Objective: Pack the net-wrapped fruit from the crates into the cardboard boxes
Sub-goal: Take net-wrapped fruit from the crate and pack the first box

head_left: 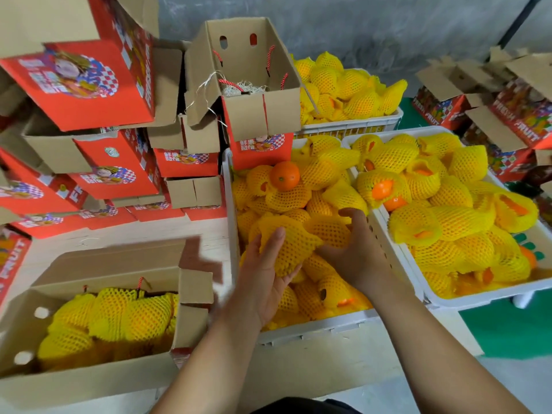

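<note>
Both forearms reach over the near crate (313,325); my left hand (263,282) cups 1 net-wrapped fruit (291,249), grip curled under it; my right hand (355,258) lies spread on the heap; next, probably carry it left into the half-filled cardboard box (89,380).

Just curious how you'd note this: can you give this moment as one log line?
phase: picking | left hand: holds netted fruit over middle crate | right hand: reaching in | open box: part filled
</note>
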Demonstrator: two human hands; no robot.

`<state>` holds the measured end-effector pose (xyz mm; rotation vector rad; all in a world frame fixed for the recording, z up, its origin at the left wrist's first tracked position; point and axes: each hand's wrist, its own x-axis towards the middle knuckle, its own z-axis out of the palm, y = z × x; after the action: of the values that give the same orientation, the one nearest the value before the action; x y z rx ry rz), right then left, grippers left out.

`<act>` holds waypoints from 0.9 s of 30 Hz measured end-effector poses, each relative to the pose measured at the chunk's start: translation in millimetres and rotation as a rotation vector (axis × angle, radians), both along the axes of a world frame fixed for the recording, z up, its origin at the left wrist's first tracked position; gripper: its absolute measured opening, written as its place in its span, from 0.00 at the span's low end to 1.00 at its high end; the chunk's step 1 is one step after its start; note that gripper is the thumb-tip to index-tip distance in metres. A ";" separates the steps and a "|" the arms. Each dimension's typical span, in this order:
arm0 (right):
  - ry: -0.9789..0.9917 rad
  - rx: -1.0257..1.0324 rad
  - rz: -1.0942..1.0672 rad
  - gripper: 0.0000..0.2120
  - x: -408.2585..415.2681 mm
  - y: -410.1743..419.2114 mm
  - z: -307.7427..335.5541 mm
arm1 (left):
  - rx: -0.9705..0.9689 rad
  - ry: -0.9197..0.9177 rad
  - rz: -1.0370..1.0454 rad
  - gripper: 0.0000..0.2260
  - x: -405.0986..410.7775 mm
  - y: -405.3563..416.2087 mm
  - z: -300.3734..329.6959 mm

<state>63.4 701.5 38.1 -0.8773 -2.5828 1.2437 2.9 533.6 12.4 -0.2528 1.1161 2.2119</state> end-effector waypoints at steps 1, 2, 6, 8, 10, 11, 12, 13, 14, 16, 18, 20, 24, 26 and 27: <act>0.059 -0.153 0.019 0.41 -0.3 -11.0 0.6 | -0.005 0.002 -0.004 0.28 -2.2 -7.1 0.4; 0.101 -0.227 0.028 0.41 -1.4 -23.3 2.0 | -0.008 0.001 -0.007 0.27 -4.6 -15.9 2.2; 0.233 -0.346 0.032 0.35 -11.8 -79.7 3.1 | -0.019 0.063 -0.049 0.24 -20.0 -66.2 12.5; 0.220 -0.458 0.025 0.35 -20.4 -114.4 2.9 | -0.045 0.126 -0.103 0.20 -29.3 -104.0 17.8; 0.202 -0.621 -0.020 0.28 -28.6 -152.2 2.1 | -0.090 0.175 -0.156 0.22 -37.8 -147.0 22.4; 0.197 -0.672 -0.030 0.23 -32.7 -172.6 1.4 | -0.104 0.195 -0.167 0.22 -42.3 -170.4 22.5; 0.198 -0.682 -0.029 0.19 -37.2 -192.4 0.3 | -0.110 0.201 -0.177 0.20 -46.9 -193.4 24.1; 0.198 -0.656 -0.012 0.16 -41.5 -211.2 -0.7 | -0.135 0.214 -0.185 0.19 -51.5 -216.7 25.7; 0.194 -0.616 0.015 0.15 -48.6 -234.7 -2.3 | -0.182 0.243 -0.193 0.17 -56.2 -244.8 27.8; 0.182 -0.554 0.076 0.18 -56.5 -258.5 -3.9 | -0.325 0.304 -0.226 0.11 -62.3 -280.1 29.7; 0.164 -0.541 0.127 0.19 -65.5 -288.9 -6.5 | -0.408 0.284 -0.219 0.09 -72.7 -323.3 25.1; 0.151 -0.473 0.120 0.14 -69.0 -310.8 -11.6 | -0.478 0.217 -0.239 0.11 -81.0 -355.0 19.4; 0.011 -0.211 0.144 0.10 -63.9 -333.9 -27.4 | -0.732 0.191 -0.436 0.13 -86.6 -381.9 -6.9; -0.222 -0.042 0.244 0.17 -61.1 -342.1 -29.0 | -1.026 0.363 -0.665 0.23 -84.7 -380.5 -26.2; -0.335 0.012 0.299 0.21 -62.1 -346.0 -28.3 | -1.164 0.454 -0.759 0.30 -82.4 -377.7 -33.4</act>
<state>1.3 355.5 9.8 -0.7749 -3.0779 1.2388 -79.5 156.0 -21.0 0.2032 2.1925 0.7874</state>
